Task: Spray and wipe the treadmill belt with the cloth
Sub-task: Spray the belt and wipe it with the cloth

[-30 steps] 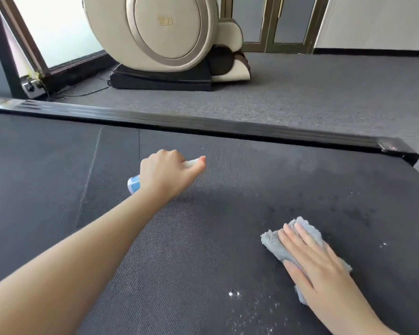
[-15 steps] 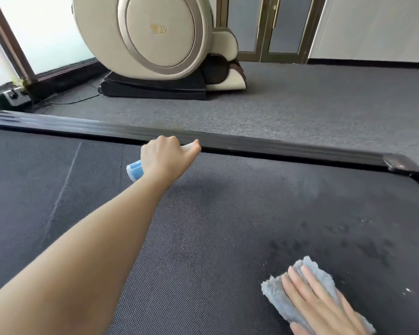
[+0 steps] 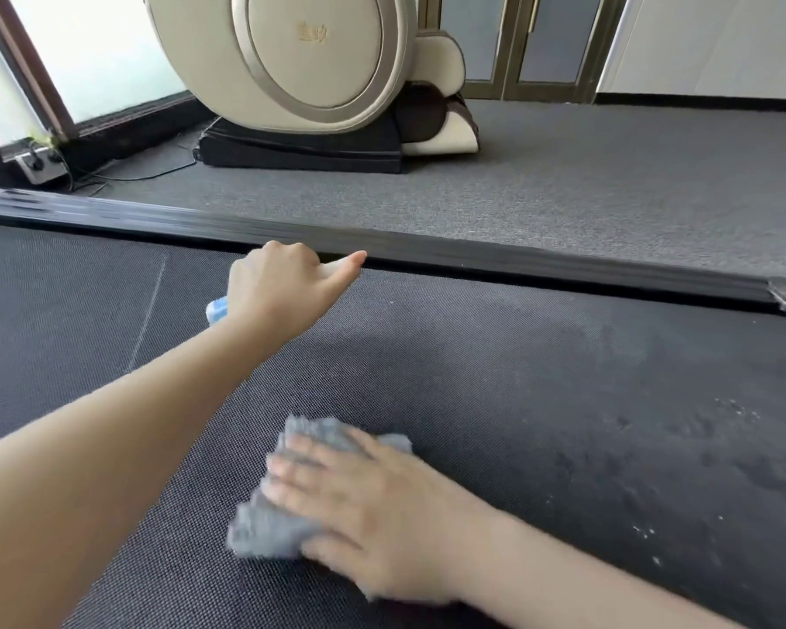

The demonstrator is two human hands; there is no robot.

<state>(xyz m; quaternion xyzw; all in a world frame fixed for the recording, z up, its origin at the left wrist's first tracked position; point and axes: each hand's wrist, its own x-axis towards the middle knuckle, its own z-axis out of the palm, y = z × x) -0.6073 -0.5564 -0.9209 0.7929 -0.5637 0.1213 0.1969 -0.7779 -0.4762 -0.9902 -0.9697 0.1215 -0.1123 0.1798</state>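
Here, left hand (image 3: 282, 288) outstretched gripping spray bottle (image 3: 216, 309), right hand (image 3: 359, 506) flat pressing cloth (image 3: 264, 528).

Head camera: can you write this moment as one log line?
left hand: grips bottle | right hand: presses cloth flat on belt | wet spots: belt's right side | phase: wipe

One view only, a wide-angle camera worn on the head, pitched forward and down. It's in close over the dark grey woven treadmill belt (image 3: 495, 379), which fills the whole lower half. Both bare forearms come in from under the lens, from 8 and 5 o'clock. The right hand (image 3: 359, 506) sits nearest at 6, the left hand (image 3: 282, 288) further out by centre. We face across the belt to the glossy black side rail (image 3: 518, 258), and at 12 there's grey carpet (image 3: 609, 174).
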